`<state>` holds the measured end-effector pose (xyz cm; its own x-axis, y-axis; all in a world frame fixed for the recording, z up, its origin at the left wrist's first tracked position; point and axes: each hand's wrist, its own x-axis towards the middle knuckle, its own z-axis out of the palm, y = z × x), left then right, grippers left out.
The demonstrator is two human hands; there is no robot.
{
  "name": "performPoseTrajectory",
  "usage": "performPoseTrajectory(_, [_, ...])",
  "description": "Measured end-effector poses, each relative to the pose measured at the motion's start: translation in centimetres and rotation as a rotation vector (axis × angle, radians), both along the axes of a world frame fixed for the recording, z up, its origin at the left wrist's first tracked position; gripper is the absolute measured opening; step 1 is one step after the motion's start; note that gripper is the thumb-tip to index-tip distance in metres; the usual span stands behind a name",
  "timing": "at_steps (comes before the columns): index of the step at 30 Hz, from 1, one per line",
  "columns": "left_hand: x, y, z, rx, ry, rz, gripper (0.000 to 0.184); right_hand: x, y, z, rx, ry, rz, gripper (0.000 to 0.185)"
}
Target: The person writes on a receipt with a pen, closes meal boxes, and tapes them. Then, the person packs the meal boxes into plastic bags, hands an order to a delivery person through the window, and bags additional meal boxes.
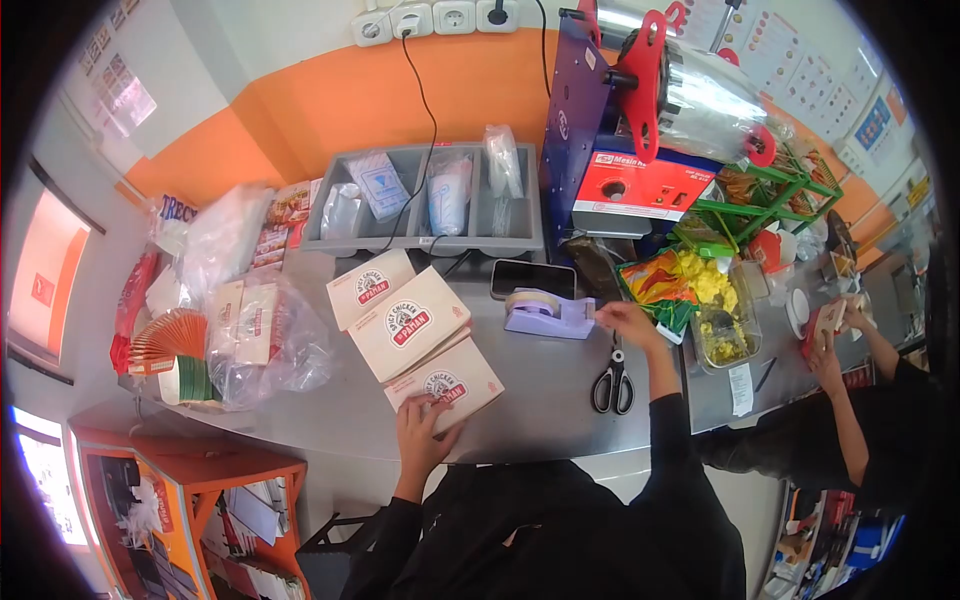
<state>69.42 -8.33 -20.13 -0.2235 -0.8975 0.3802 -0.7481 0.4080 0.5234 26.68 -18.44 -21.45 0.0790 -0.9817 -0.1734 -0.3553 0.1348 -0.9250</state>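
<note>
My left hand (424, 436) rests on the lower end of a cardboard food box (465, 375), its fingers spread over the printed logo. Two more boxes, a middle one (405, 320) and a back one (368, 285), lie overlapping beyond it. My right hand (632, 325) is at the cutting end of a purple tape dispenser (548, 318), thumb and fingers pinched together; any tape between them is too small to make out. Black-handled scissors (612, 385) lie just below that hand. Behind the dispenser lies a dark phone (533, 279).
A grey divided tray (425, 243) stands against the wall. Plastic-wrapped packaging (262, 335) fills the left side. A blue and red machine (640, 185) stands behind, with a clear food container (728, 345) at right. A co-worker's hands (832, 345) hold a box farther right.
</note>
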Motion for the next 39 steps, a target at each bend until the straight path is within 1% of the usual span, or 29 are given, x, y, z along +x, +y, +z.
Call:
performPoseTrajectory(3, [0.1, 0.3, 0.0, 0.018, 0.004, 0.006, 0.036, -0.1, 0.5, -0.8, 0.022, -0.073, -0.020, 0.021])
performPoseTrajectory(9, [-0.2, 0.1, -0.1, 0.003, -0.006, 0.024, 0.036, -1.4, 0.1, -2.1, 0.147, -0.030, -0.026, 0.020])
performPoseTrajectory(11, [0.1, 0.4, 0.1, 0.009, -0.009, 0.011, 0.036, -2.0, 2.6, -3.0, 0.125, -0.006, -0.065, 0.018])
performPoseTrajectory(12, [0.1, 0.0, 0.2, 0.001, -0.006, 0.008, 0.037, -2.6, 1.9, -2.9, 0.098, 0.013, -0.074, 0.018])
performPoseTrajectory(15, [-0.2, 0.4, 0.0, 0.006, 0.002, 0.028, 0.038, -0.7, 1.8, 1.8, -0.069, -0.214, -0.231, 0.020])
performPoseTrajectory(16, [-0.2, 0.4, -0.1, 0.002, 0.002, 0.031, 0.038, 0.4, 0.9, 2.1, -0.270, -0.163, -0.183, 0.022])
performPoseTrajectory(19, [-0.2, 0.4, 0.1, -0.012, -0.002, 0.025, 0.038, 3.1, -1.2, 5.3, -0.438, 0.200, 0.071, 0.023])
performPoseTrajectory(22, [-0.3, 0.5, 0.1, -0.014, 0.012, 0.027, 0.037, 3.8, -2.5, 5.1, -0.396, 0.484, 0.217, 0.023])
performPoseTrajectory(25, [-0.2, 0.5, -0.2, -0.020, 0.002, 0.027, 0.037, 3.7, -3.8, 5.3, -0.335, 0.421, 0.327, 0.027])
performPoseTrajectory(28, [-0.2, 0.6, -0.1, -0.004, 0.002, 0.035, 0.038, 3.1, -4.7, 4.7, -0.143, 0.339, 0.418, 0.031])
performPoseTrajectory(31, [-0.3, 0.5, 0.0, -0.006, 0.011, 0.039, 0.038, 2.2, -5.0, 4.3, -0.209, 0.155, 0.400, 0.033])
performPoseTrajectory(34, [-0.3, 0.5, -0.1, 0.003, 0.014, 0.041, 0.038, 1.0, -3.6, 6.7, -0.059, 0.154, 0.278, 0.031])
performPoseTrajectory(37, [-0.4, 0.5, 0.1, 0.014, 0.019, 0.049, 0.037, 0.4, -3.0, 5.1, 0.007, 0.047, 0.265, 0.030])
performPoseTrajectory(39, [-0.5, 0.5, 0.4, 0.002, 0.019, 0.046, 0.037, -0.2, -2.7, 3.5, 0.016, -0.054, 0.209, 0.031])
